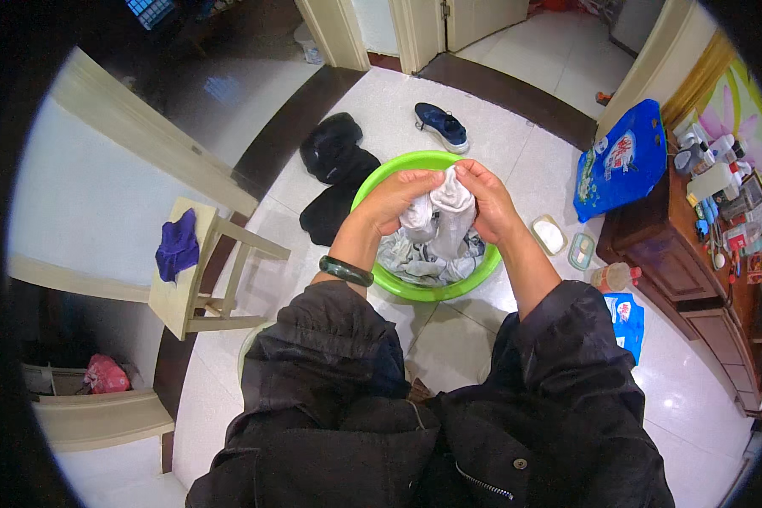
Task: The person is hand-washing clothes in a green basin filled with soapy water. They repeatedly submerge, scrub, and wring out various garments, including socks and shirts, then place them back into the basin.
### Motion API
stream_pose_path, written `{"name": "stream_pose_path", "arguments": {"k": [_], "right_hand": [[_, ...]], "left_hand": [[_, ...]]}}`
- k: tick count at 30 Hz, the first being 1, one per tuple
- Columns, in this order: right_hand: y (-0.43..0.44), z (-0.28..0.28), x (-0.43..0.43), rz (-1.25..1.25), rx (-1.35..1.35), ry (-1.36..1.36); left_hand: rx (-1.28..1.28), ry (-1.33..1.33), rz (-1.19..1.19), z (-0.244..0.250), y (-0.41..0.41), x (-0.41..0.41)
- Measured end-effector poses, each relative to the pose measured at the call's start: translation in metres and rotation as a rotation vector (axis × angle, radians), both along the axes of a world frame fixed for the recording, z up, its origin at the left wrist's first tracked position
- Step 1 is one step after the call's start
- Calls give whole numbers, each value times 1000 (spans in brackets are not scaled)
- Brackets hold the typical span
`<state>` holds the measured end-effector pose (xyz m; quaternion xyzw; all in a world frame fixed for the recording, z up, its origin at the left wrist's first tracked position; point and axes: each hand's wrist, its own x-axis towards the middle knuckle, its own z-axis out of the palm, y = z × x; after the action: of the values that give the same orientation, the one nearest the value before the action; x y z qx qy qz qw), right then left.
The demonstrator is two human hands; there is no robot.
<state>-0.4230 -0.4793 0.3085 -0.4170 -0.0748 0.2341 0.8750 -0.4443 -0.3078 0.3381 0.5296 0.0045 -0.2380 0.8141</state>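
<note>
Between my left hand and my right hand is a white cloth garment, apparently a sock, bunched at the top. Fingers and thumbs of both hands pinch its upper edge, and its lower part hangs toward a bright green plastic basin. Inside the basin lies a heap of wet-looking white and grey laundry. Whether the hanging end touches that heap, I cannot tell. A dark green bangle circles my left wrist.
Black clothing and a navy shoe lie beyond the basin. On the left, a wooden stool carries a purple cloth. To the right are a white-filled dish, a soap box, a bottle and a wooden cabinet.
</note>
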Motion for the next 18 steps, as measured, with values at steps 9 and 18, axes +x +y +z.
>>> {"name": "stream_pose_path", "arguments": {"k": [9, 18], "right_hand": [[3, -46, 20, -212, -593, -165], [-140, -246, 56, -658, -1619, -272]], "left_hand": [[107, 11, 158, -12, -3, -2], [310, -62, 379, -21, 2, 13]]}}
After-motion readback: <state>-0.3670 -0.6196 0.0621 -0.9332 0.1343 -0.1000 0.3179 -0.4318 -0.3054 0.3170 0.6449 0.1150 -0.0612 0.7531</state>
